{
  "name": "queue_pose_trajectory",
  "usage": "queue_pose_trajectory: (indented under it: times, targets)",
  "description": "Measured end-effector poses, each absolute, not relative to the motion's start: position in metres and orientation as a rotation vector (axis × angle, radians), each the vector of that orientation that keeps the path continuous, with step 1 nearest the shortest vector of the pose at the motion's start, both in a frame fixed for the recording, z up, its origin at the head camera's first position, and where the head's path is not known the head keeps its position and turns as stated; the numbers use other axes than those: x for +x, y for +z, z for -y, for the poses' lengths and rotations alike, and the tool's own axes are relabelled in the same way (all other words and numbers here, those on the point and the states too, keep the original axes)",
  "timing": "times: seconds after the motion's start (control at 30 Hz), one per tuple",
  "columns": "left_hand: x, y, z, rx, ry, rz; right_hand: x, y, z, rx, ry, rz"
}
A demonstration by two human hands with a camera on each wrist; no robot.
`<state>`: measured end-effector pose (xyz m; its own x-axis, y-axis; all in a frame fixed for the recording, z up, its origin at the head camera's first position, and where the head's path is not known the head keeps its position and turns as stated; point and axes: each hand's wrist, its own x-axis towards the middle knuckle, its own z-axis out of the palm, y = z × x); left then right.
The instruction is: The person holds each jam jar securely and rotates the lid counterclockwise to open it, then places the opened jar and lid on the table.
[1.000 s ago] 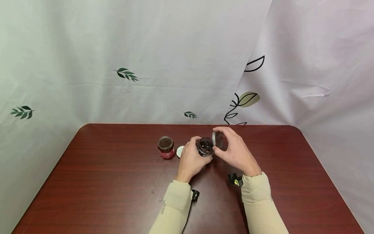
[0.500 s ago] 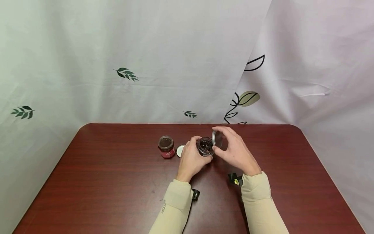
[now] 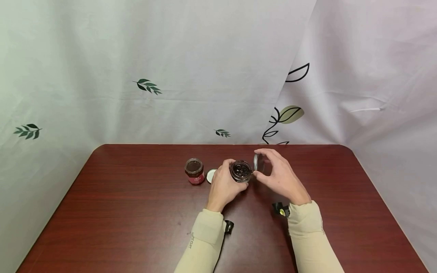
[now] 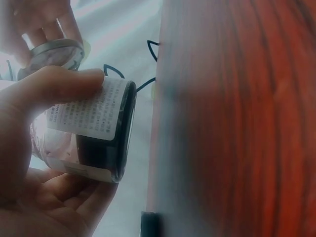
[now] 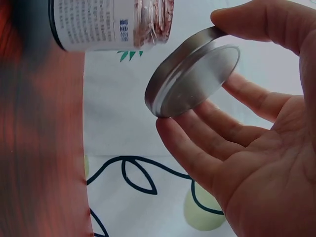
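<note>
My left hand (image 3: 226, 185) grips a glass jar (image 3: 241, 171) with dark contents and an open mouth. In the left wrist view the jar (image 4: 101, 133) carries a white printed label, and my thumb lies across it. Just to the right, my right hand (image 3: 281, 176) pinches a silver metal lid (image 3: 257, 162) by its edge, tilted nearly upright. The right wrist view shows the lid (image 5: 192, 74) apart from the jar (image 5: 111, 22), held between thumb and fingertips.
A second lidless jar (image 3: 194, 172) with a red label stands left of my left hand. Between them lies a white lid (image 3: 211, 176), partly covered by that hand. A patterned white curtain (image 3: 191, 76) hangs behind the dark red table (image 3: 119, 212).
My right hand has moved a little to the right with the silver lid, widening the gap to the jar. The left hand and its jar have stayed in place.
</note>
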<state>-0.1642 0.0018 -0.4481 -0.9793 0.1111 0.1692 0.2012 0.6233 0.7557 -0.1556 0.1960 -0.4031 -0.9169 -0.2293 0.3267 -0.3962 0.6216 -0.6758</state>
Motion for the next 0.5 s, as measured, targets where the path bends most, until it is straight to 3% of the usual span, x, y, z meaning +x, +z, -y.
queue_pose_trajectory:
  times: [0.5]
  targets:
    - [-0.1653, -0.449, -0.0022, -0.256, -1.278, 2.755, -0.1541, -0.41, -0.2036, 0.503, 1.122, 2.679]
